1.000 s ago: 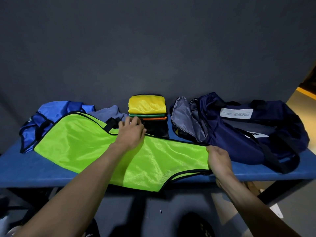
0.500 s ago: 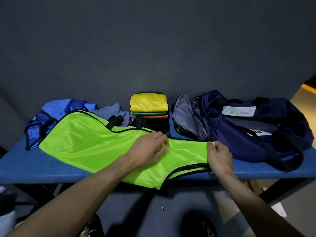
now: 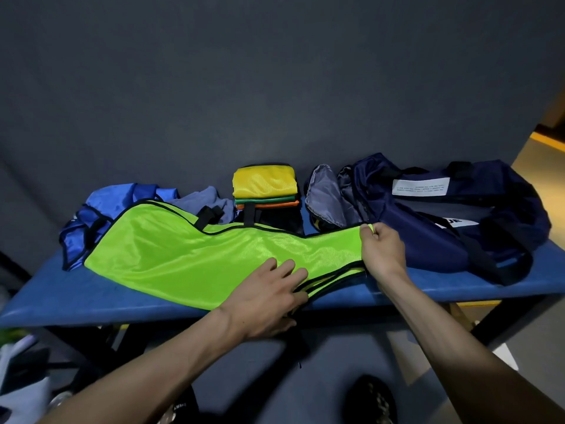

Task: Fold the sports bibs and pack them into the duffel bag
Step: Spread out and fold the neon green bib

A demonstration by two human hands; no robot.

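A neon green bib [image 3: 189,255] with black trim lies spread lengthwise across the blue bench [image 3: 76,298]. My left hand [image 3: 269,295] lies flat on its near edge by the armhole, fingers stretched out. My right hand [image 3: 379,249] pinches the bib's right end with curled fingers. Behind the bib stands a stack of folded bibs [image 3: 264,186], yellow on top, green and orange beneath. A navy duffel bag [image 3: 443,221] lies at the right, its mouth open and grey lining showing.
A crumpled blue bib [image 3: 107,203] and a grey-blue one [image 3: 201,198] lie at the back left of the bench. A dark wall rises right behind it. Below the bench are dark legs, floor, and white items at the lower left.
My left hand slid from the bib's far edge down toward its near edge at the armhole. My right hand moved up along the bib's right end and now pinches its top corner.
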